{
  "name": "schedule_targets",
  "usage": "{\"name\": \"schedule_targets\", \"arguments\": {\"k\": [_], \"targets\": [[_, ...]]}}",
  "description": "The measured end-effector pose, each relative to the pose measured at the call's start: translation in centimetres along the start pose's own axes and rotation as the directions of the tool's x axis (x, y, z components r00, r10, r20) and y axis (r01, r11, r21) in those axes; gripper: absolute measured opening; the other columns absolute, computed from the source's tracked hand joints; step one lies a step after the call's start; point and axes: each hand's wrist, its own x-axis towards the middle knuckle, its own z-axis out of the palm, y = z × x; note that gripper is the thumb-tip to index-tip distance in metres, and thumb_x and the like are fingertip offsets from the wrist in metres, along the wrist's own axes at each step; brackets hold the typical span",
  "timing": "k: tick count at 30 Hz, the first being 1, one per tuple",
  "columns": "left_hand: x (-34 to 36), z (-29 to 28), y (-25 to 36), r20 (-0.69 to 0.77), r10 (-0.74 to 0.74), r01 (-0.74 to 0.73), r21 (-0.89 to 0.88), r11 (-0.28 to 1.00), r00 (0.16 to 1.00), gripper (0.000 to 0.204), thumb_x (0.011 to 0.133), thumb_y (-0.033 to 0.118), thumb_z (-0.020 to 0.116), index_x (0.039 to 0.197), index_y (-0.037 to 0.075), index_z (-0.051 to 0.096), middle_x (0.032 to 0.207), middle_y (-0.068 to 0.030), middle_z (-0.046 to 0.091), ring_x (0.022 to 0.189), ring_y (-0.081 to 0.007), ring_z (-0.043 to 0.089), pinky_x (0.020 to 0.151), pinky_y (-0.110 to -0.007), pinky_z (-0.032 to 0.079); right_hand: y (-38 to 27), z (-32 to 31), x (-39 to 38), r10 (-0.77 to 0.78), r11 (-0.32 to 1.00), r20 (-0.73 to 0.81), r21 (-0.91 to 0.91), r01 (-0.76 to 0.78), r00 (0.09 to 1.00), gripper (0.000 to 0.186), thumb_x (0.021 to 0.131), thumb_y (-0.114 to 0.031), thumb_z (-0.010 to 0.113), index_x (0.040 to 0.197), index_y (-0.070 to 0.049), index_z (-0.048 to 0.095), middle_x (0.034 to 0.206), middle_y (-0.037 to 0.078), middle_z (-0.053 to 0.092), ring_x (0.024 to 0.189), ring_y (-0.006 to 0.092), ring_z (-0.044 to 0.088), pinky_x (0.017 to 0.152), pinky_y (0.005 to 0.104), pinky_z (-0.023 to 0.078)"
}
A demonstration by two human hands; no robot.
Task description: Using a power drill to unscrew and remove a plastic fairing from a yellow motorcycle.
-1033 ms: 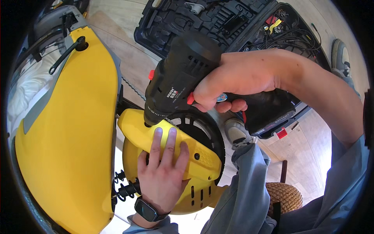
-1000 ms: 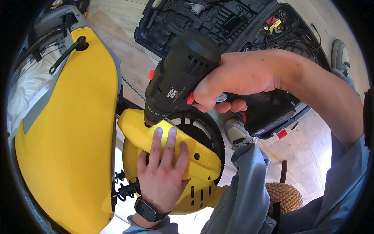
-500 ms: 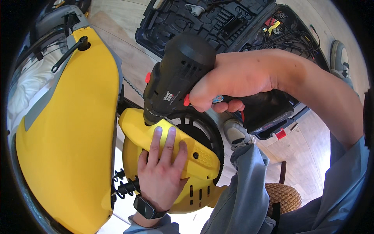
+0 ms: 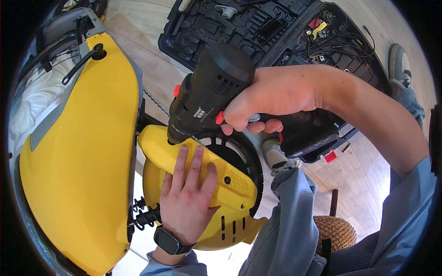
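Note:
My right hand (image 4: 253,103) is closed round the handle of a black cordless drill (image 4: 216,83) with red switches. The drill tilts downward, and its nose meets the upper left end of a yellow plastic cover (image 4: 235,177); the bit itself is hidden. My left hand (image 4: 189,198) lies flat on that cover with fingers stretched out, their tips close to the drill's nose. A dark round fastener (image 4: 227,180) shows farther right on the cover. Under the cover is a black wheel (image 4: 255,161), partly hidden.
A large yellow body panel (image 4: 83,156) stands at the left, with a black coil spring (image 4: 146,217) between it and the wheel. An open black tool case (image 4: 184,41) with cables (image 4: 343,48) lies on the floor beyond. A woven stool (image 4: 336,232) is beside my leg.
The cover, both hands and the drill appear shifted slightly left in the view. The drill's nose stays at the same end of the cover, and my left hand keeps its place on it.

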Motion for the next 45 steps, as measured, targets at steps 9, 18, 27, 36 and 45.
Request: {"name": "schedule_targets", "arguments": {"k": [9, 18, 27, 36, 45], "targets": [[-0.2, 0.1, 0.4, 0.011, -0.023, 0.024, -0.040, 0.999, 1.000, 0.074, 0.056, 0.020, 0.085, 0.122, 0.009, 0.055, 0.145, -0.0146, 0.041, 0.141, -0.0368, 0.028, 0.096, -0.048, 0.043, 1.4, -0.4, -1.5, -0.054, 0.995, -0.030, 0.087, 0.056, 0.998, 0.031, 0.079, -0.032, 0.062, 0.092, -0.003, 0.063, 0.071, 0.004, 0.055, 0.053, 0.0112, 0.044, 0.051, 0.0259, 0.039], [-0.4, 0.3, 0.2, 0.002, -0.020, 0.020, -0.063, 0.998, 1.000, 0.078, 0.053, 0.021, 0.087, 0.123, 0.008, 0.056, 0.145, -0.0145, 0.041, 0.141, -0.0366, 0.028, 0.097, -0.049, 0.042, 1.7, 1.1, -1.5, -0.059, 0.990, -0.009, 0.125, 0.059, 0.998, 0.028, 0.082, -0.029, 0.061, 0.091, -0.004, 0.062, 0.072, 0.003, 0.055, 0.054, 0.0108, 0.045, 0.051, 0.0255, 0.040], [-0.6, 0.8, 0.2, -0.049, -0.005, 0.001, -0.078, 0.997, 0.999, 0.079, 0.042, 0.018, 0.090, 0.116, 0.007, 0.063, 0.142, -0.0139, 0.045, 0.139, -0.0356, 0.033, 0.101, -0.048, 0.041, 3.2, 1.1, -0.8, -0.083, 0.987, -0.012, 0.139, 0.084, 0.996, 0.028, 0.081, -0.030, 0.062, 0.091, -0.004, 0.062, 0.069, 0.003, 0.051, 0.053, 0.0120, 0.044, 0.050, 0.0254, 0.038], [-0.6, 0.6, 0.1, -0.064, 0.004, -0.008, -0.067, 0.998, 0.998, 0.078, 0.042, 0.020, 0.090, 0.114, 0.007, 0.063, 0.142, -0.0135, 0.045, 0.140, -0.0349, 0.032, 0.101, -0.049, 0.040, 3.5, 0.8, -0.6, -0.064, 0.985, 0.035, 0.162, 0.057, 0.997, 0.030, 0.080, -0.030, 0.061, 0.093, -0.003, 0.062, 0.069, 0.003, 0.051, 0.053, 0.0121, 0.042, 0.051, 0.0263, 0.039], [-0.9, 0.9, 0.7, -0.058, -0.020, 0.016, -0.080, 0.997, 0.998, 0.079, 0.042, 0.021, 0.090, 0.114, 0.007, 0.063, 0.142, -0.0137, 0.046, 0.138, -0.0358, 0.034, 0.104, -0.050, 0.038, 1.5, 1.3, -1.1, -0.060, 0.998, -0.038, -0.009, 0.060, 0.997, 0.034, 0.077, -0.031, 0.060, 0.089, 0.001, 0.063, 0.069, 0.006, 0.054, 0.051, 0.0129, 0.044, 0.052, 0.0276, 0.038]]}}
